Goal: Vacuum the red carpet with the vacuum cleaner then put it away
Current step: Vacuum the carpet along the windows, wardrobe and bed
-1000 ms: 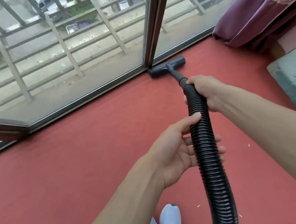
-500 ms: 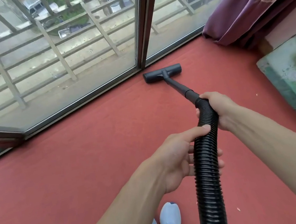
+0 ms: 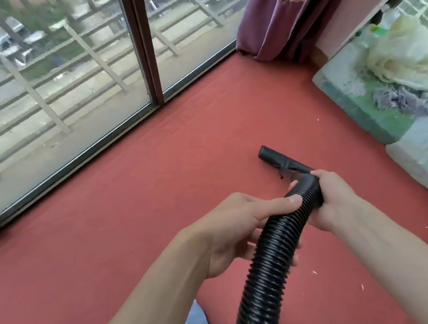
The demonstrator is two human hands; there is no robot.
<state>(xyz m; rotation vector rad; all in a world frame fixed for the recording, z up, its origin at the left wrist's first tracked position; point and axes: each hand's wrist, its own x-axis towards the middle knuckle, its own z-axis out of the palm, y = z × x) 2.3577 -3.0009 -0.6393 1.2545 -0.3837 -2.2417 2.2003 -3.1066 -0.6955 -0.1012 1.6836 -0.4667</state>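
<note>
Vacuum cleaner hose, black and ribbed, is rising from the bottom edge and arching over the red carpet. The left hand is curling around the hose, thumb lying along its top. The right hand is gripping the hose's bent end, where a short black wand is pointing away, possibly touching the carpet, though blur is obscuring this. A purple curtain is hanging in the far corner.
</note>
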